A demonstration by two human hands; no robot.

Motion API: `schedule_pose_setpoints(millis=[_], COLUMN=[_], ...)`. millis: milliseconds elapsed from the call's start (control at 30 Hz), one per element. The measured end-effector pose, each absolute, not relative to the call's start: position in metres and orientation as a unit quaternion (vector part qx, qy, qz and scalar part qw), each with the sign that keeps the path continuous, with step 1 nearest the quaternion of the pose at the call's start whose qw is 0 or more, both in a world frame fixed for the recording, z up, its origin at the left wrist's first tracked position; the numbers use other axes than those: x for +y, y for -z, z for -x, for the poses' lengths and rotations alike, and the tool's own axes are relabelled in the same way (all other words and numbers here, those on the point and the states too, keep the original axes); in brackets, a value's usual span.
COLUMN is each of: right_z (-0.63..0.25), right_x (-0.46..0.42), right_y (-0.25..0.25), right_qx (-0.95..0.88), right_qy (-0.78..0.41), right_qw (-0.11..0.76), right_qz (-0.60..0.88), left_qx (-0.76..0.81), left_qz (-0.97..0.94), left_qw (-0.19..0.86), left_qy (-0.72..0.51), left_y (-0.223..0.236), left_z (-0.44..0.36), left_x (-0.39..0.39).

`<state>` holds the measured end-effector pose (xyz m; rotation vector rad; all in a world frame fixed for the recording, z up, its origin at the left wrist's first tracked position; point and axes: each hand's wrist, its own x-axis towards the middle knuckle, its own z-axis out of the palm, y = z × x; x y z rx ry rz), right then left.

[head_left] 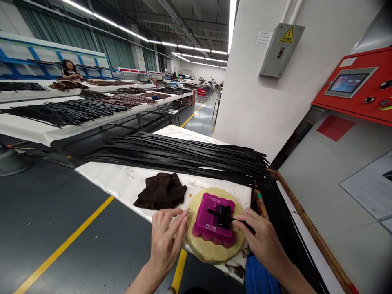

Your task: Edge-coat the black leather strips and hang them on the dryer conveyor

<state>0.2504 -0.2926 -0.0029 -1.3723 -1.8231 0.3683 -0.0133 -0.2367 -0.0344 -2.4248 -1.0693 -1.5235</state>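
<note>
A purple plastic box point(201, 220) with a scalloped rim sits on a round yellowish pad point(211, 255) at the table's near end. On top of the box is a glossy black roller or block point(224, 217). A narrow black strip point(214, 212) lies across it, its free end pointing left. My right hand point(260, 232) pinches this strip at the box's right side, and its tail runs under my fingers. My left hand point(170, 232) is beside the pad's left edge, fingers loosely bent and slightly apart, with nothing visible in them. Whether it touches the pad I cannot tell.
A crumpled dark brown cloth point(161, 191) lies left of the pad. Behind it, a bundle of long black strips point(183, 157) spans the white table point(110, 175). On the right stands a red control panel point(355, 85). A person point(71, 71) sits at a far table.
</note>
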Motion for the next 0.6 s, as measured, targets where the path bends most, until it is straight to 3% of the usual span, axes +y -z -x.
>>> schedule_pose_setpoints(millis=[600], right_z=[-0.297], right_x=[-0.318], right_y=[0.004], right_qx=[-0.719], right_qy=[-0.151], right_qw=[0.37], right_qz=[0.568], left_qx=[-0.369], left_qz=[0.79], left_qw=[0.033], left_qy=[0.489], left_y=[0.04], left_z=[0.003], left_x=[-0.24])
